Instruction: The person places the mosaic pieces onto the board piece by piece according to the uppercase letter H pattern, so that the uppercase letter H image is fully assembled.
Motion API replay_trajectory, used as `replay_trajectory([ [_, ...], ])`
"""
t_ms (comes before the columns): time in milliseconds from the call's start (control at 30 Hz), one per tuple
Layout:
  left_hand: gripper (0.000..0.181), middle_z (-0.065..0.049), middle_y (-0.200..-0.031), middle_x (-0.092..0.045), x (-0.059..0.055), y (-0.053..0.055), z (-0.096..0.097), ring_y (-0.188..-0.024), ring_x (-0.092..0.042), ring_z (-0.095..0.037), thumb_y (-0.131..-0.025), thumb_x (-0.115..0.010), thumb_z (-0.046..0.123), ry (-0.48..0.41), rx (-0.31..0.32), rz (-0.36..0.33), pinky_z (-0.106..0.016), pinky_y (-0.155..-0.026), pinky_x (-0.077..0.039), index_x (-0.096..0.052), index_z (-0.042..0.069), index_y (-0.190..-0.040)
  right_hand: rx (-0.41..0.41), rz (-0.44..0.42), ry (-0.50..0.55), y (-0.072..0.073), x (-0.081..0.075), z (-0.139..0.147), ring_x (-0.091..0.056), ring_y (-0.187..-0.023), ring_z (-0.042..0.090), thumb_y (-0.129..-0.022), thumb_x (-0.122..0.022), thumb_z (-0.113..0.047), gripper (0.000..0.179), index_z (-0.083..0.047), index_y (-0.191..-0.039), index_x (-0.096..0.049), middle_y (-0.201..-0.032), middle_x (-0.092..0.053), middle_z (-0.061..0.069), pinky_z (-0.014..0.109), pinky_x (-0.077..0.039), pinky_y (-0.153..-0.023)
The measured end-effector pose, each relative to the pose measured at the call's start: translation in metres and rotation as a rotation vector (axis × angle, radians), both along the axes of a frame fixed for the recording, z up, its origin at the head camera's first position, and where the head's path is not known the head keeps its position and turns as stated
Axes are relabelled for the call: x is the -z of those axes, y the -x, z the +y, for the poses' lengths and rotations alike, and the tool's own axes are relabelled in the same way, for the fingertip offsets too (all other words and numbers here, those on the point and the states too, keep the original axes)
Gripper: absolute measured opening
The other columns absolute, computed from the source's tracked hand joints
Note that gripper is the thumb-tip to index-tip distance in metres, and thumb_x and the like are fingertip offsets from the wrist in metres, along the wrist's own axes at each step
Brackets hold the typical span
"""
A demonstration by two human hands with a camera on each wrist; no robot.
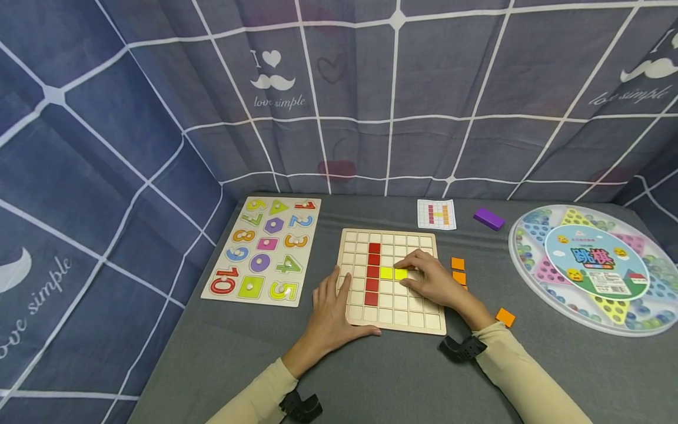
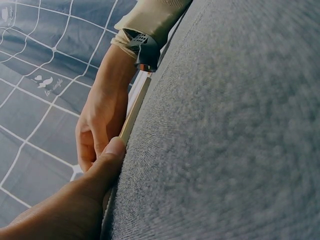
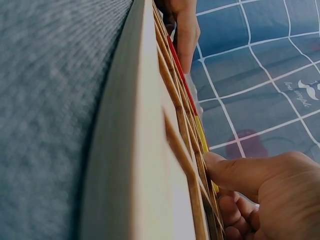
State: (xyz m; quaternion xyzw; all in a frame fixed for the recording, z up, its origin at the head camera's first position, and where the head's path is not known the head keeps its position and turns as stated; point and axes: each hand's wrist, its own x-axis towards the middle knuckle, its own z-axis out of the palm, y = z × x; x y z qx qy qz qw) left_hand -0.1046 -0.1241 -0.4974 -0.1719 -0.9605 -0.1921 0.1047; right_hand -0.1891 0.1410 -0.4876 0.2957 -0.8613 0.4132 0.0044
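A square wooden grid board lies on the grey table, with a column of red tiles set in its cells. Two yellow tiles sit side by side to the right of that column. The thumb and fingers of my right hand pinch the right-hand yellow tile at its cell. My left hand steadies the board, fingers fairly straight along its left side and thumb at the near edge. In the left wrist view, the thumb presses against the board's edge.
Orange tiles lie right of the board, one beside my right wrist. Behind are a pattern card and a purple block. A number puzzle board lies left; a round game board lies right. Patterned cloth hangs behind.
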Motion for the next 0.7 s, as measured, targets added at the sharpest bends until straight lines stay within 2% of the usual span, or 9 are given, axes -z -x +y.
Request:
replay_trajectory([
  [200, 0.126, -0.024, -0.157, -0.025, 0.0, 0.0, 0.0, -0.136, -0.033, -0.036, -0.054, -0.08, 0.075, -0.002, -0.001, 0.0, -0.05, -0.101, -0.03, -0.039, 0.0, -0.148, -0.023, 0.035, 0.019, 0.001, 0.0, 0.001, -0.056, -0.096, 0.018, -0.084, -0.077, -0.01, 0.032, -0.01, -0.115, -0.069, -0.107, -0.063, 0.004, 0.032, -0.044, -0.083],
  [367, 0.127, -0.024, -0.156, -0.026, 0.0, 0.0, 0.0, -0.136, -0.033, -0.037, -0.053, -0.081, 0.074, -0.018, 0.002, 0.01, -0.05, -0.1, -0.03, -0.04, 0.0, -0.147, -0.034, 0.047, 0.075, 0.004, -0.01, 0.013, -0.058, -0.09, 0.02, -0.086, -0.074, -0.006, 0.032, -0.006, -0.116, -0.067, -0.104, -0.066, 0.008, 0.032, -0.047, -0.079],
  [533, 0.127, -0.024, -0.156, -0.026, 0.001, 0.0, 0.0, -0.136, -0.033, -0.037, -0.053, -0.081, 0.074, -0.026, 0.003, 0.015, -0.05, -0.1, -0.03, -0.04, 0.0, -0.147, 0.058, 0.062, 0.078, 0.01, -0.019, 0.039, -0.053, -0.08, 0.013, -0.085, -0.074, -0.002, 0.025, -0.005, -0.11, -0.07, -0.097, -0.065, 0.009, 0.027, -0.045, -0.068],
  [700, 0.126, -0.024, -0.156, -0.026, 0.001, 0.0, 0.0, -0.136, -0.033, -0.037, -0.053, -0.081, 0.074, -0.028, 0.002, 0.019, -0.05, -0.1, -0.03, -0.04, 0.0, -0.147, 0.13, 0.02, -0.012, 0.014, -0.021, 0.07, -0.052, -0.078, 0.008, -0.087, -0.072, -0.006, 0.025, -0.007, -0.112, -0.07, -0.102, -0.065, 0.008, 0.022, -0.044, -0.066],
])
